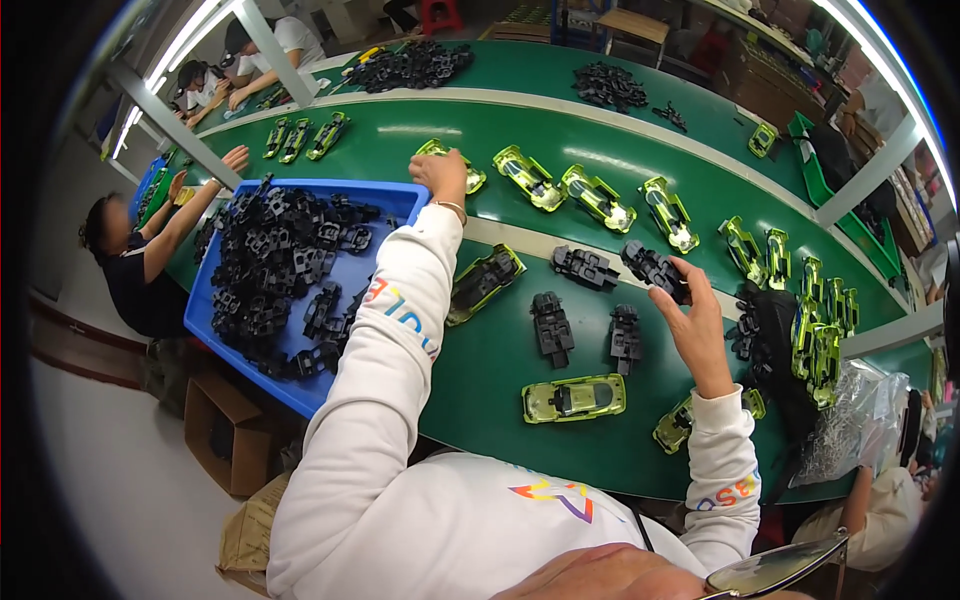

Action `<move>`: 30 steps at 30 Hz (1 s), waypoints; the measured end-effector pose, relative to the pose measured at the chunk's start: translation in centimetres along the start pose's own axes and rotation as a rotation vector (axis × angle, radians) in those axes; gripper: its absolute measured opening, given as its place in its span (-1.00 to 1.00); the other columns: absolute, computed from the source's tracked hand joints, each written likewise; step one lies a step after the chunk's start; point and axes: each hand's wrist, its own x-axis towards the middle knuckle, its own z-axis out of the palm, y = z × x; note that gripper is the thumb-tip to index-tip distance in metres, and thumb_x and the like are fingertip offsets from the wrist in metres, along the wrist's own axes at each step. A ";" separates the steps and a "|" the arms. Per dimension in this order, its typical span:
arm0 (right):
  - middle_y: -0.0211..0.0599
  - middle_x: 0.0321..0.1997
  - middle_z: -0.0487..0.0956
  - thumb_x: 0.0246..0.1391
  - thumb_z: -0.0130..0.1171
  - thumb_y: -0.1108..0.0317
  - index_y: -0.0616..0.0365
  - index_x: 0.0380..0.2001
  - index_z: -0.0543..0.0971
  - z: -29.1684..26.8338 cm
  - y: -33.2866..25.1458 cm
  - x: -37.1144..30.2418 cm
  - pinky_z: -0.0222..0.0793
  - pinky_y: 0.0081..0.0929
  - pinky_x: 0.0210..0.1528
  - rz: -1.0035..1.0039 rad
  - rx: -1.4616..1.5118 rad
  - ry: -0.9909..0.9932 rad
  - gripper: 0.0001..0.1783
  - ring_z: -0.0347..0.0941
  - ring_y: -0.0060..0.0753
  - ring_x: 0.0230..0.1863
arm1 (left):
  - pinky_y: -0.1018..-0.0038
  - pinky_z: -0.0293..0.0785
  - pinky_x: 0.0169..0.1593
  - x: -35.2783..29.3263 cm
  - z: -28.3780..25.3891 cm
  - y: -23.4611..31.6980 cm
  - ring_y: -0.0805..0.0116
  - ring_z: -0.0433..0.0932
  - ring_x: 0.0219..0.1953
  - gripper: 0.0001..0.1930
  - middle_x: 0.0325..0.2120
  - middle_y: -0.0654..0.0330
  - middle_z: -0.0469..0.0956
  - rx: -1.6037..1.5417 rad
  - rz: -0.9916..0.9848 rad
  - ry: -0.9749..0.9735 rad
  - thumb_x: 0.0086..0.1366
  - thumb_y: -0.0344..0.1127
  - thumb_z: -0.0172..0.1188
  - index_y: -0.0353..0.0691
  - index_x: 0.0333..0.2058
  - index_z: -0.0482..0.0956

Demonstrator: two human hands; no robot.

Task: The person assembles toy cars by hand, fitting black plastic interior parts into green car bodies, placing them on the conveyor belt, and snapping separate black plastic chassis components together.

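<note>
My left hand reaches far forward and grips a lime-green toy car shell, whose middle is hidden under the fingers. My right hand holds a black toy car chassis between thumb and fingers, over the near green table. Just left of it lies another black chassis, with two more, one chassis and one chassis, closer to me. A green car with a black underside rests beside my left sleeve. Nearer my body, a green car lies roof up.
At left stands a blue bin heaped with black chassis. Several green shells, including one shell, lie along the far green strip. Stacked green cars and a clear plastic bag are at right. A co-worker reaches in at left.
</note>
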 end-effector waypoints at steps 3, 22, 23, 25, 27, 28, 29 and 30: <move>-0.14 -0.06 0.56 0.07 0.32 0.23 0.26 0.10 0.45 0.1 0.5 -0.1 0.39 -0.39 -0.04 -0.019 0.108 -0.028 -0.43 0.49 -0.27 -0.13 | 0.15 0.31 0.18 1.5 1.0 -1.5 -0.21 0.39 0.09 -0.45 0.00 -0.30 0.41 -0.064 -0.089 -0.097 0.12 -0.17 0.24 -0.55 -0.05 0.41; -0.20 -0.16 0.62 0.02 0.39 0.32 0.22 0.16 0.45 3.0 -7.3 -2.3 0.44 -0.54 -0.18 -0.208 0.400 0.194 -0.37 0.53 -0.50 -0.22 | 0.44 0.49 -0.21 -21.7 -13.1 6.3 0.42 0.48 -0.30 -0.78 -0.33 0.25 0.47 -1.388 -0.282 -1.167 0.28 -0.17 0.12 -0.19 -0.24 0.47; -0.20 -0.22 0.62 0.04 0.39 0.21 0.19 0.18 0.44 3.3 -7.2 -2.9 0.41 -0.47 -0.22 -0.276 0.253 0.249 -0.34 0.54 -0.41 -0.26 | 0.41 0.53 -0.17 -23.1 -15.3 6.3 0.40 0.53 -0.26 -0.76 -0.29 0.23 0.51 -1.395 -0.278 -1.248 0.30 -0.18 0.09 -0.19 -0.15 0.45; -0.23 -0.25 0.60 0.06 0.36 0.19 0.19 0.18 0.45 3.2 -7.1 -4.1 0.36 -0.45 -0.24 -0.317 0.058 0.264 -0.35 0.49 -0.40 -0.33 | 0.38 0.56 -0.13 -24.4 -17.5 5.8 0.37 0.58 -0.22 -0.72 -0.24 0.20 0.54 -1.400 -0.277 -1.332 0.33 -0.20 0.05 -0.19 -0.06 0.44; -0.20 -0.34 0.57 0.08 0.31 0.06 0.20 0.18 0.46 3.2 -6.7 -5.1 0.28 -0.36 -0.29 -0.396 -0.183 0.322 -0.34 0.40 -0.23 -0.44 | 0.32 0.57 -0.04 -24.8 -18.1 4.9 0.31 0.60 -0.11 -0.61 -0.15 0.14 0.56 -1.437 -0.267 -1.375 0.44 -0.06 -0.05 -0.18 0.07 0.39; -0.20 -0.34 0.57 0.08 0.31 0.06 0.20 0.18 0.46 3.1 -6.6 -5.5 0.28 -0.36 -0.29 -0.388 -0.184 0.324 -0.34 0.40 -0.23 -0.44 | 0.32 0.57 -0.04 -25.3 -18.6 4.7 0.31 0.60 -0.11 -0.61 -0.15 0.14 0.56 -1.432 -0.270 -1.382 0.44 -0.06 -0.05 -0.18 0.07 0.39; -0.23 -0.37 0.56 0.08 0.29 0.02 0.22 0.16 0.47 2.9 -6.6 -5.9 0.26 -0.34 -0.32 -0.393 -0.240 0.332 -0.33 0.42 -0.23 -0.43 | 0.33 0.58 -0.04 -25.8 -19.2 4.5 0.31 0.60 -0.12 -0.55 -0.15 0.14 0.55 -1.424 -0.272 -1.374 0.47 0.03 -0.12 -0.18 0.10 0.36; -0.25 -0.39 0.55 0.09 0.28 -0.03 0.23 0.13 0.48 2.8 -6.6 -6.3 0.25 -0.33 -0.34 -0.402 -0.295 0.338 -0.32 0.44 -0.23 -0.43 | 0.34 0.58 -0.04 -26.2 -19.6 4.4 0.31 0.60 -0.13 -0.49 -0.15 0.14 0.55 -1.419 -0.272 -1.361 0.49 0.12 -0.19 -0.18 0.13 0.33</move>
